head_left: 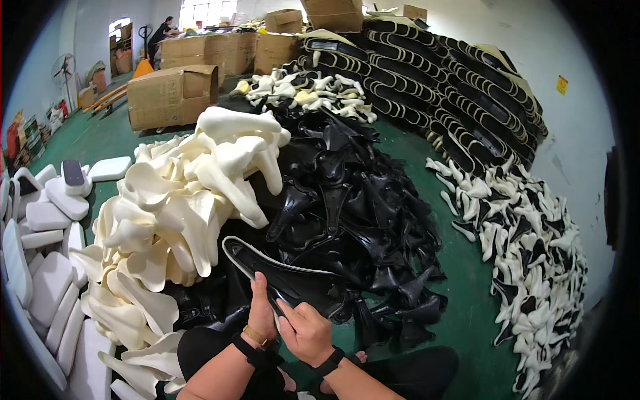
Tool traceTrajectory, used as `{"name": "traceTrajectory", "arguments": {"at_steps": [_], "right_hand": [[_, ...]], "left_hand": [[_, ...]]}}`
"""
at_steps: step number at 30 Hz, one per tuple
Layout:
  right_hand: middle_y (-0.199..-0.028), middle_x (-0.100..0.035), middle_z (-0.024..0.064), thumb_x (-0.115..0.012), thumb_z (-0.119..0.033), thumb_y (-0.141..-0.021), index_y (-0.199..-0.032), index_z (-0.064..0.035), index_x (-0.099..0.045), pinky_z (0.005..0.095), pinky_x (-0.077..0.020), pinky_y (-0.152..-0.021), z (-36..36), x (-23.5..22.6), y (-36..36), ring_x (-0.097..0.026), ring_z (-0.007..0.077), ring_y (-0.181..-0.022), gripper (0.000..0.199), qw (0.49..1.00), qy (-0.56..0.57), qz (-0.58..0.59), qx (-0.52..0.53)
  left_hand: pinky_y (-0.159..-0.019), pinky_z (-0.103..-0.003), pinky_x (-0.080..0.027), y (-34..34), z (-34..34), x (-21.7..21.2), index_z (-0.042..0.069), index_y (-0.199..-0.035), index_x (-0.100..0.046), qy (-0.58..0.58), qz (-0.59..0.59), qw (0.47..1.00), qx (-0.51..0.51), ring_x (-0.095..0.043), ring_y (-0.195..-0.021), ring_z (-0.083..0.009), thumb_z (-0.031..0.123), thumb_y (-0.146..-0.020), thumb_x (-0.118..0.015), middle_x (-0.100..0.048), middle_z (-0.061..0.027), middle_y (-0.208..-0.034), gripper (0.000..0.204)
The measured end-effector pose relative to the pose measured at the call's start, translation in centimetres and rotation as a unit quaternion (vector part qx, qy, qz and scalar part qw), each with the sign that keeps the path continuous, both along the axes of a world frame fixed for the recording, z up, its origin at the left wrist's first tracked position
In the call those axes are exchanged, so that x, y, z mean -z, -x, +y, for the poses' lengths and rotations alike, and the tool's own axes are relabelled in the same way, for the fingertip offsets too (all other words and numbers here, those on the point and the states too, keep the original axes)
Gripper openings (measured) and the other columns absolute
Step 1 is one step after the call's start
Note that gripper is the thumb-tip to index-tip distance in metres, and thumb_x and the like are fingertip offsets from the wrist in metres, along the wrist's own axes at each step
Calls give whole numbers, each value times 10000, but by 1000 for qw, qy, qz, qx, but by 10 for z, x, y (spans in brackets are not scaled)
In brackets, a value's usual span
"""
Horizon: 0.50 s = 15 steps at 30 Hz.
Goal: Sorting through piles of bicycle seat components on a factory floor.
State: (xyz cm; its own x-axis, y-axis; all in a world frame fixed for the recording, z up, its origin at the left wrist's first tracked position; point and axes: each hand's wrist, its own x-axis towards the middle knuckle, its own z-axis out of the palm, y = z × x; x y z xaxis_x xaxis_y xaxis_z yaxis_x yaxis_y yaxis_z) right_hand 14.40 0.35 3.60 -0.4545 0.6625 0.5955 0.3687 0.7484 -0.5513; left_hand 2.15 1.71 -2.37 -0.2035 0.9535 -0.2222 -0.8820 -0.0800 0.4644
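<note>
In front of me is a bicycle saddle (283, 268), tilted, its black inner side showing and a pale rim running along its edge. My left hand (261, 310) grips its near edge with the thumb pointing up. Close beside it, my right hand (308, 333) is closed, fingers curled, with the index finger and thumb at the same edge. The fingertips partly hide what they pinch. Black saddle shells (333, 180) lie heaped just beyond the saddle. To the left rises a pile of cream foam saddle pads (180, 200).
White padded blocks (57, 280) are stacked at far left. Pale and black saddle pieces (527, 247) cover the floor at right. Tall stacks of black saddle-like parts (433, 80) line the back wall. Cardboard boxes (170, 100) and an orange pallet jack (143, 68) stand behind; another person (162, 37) is farther back.
</note>
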Motion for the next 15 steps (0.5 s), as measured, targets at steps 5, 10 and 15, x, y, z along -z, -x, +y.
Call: {"name": "traceTrajectory", "arguments": {"at_steps": [5, 10, 15], "right_hand": [[-691, -508, 65, -627, -131, -839, -1116, -26, -674, 325, -448, -532, -2, 0, 1, -541, 216, -595, 299, 1000, -11, -6, -4], [-690, -505, 61, -617, -130, -848, -1114, -6, -667, 319, -442, -523, -1, 1, 4, -536, 208, -592, 299, 1000, -8, 0, -16], [-697, -494, 64, -606, -139, -857, -1116, -9, -664, 329, -454, -540, 0, 1, 3, -543, 217, -619, 295, 1000, -8, -9, -22]], "left_hand": [[-872, -346, -516, -2, -2, -7, 63, -1134, -611, 0, 9, 1000, -15, -647, -936, -239, 619, -900, -497, -668, -100, -1087, 614], [-863, -345, -519, 0, 0, 2, 55, -1109, -624, 3, 18, 999, -36, -650, -925, -237, 596, -903, -514, -672, -105, -1074, 589], [-836, -359, -531, 5, 0, 11, 28, -1053, -626, 27, -4, 1000, -12, -663, -861, -255, 365, -925, -519, -683, -124, -1017, 376]]}}
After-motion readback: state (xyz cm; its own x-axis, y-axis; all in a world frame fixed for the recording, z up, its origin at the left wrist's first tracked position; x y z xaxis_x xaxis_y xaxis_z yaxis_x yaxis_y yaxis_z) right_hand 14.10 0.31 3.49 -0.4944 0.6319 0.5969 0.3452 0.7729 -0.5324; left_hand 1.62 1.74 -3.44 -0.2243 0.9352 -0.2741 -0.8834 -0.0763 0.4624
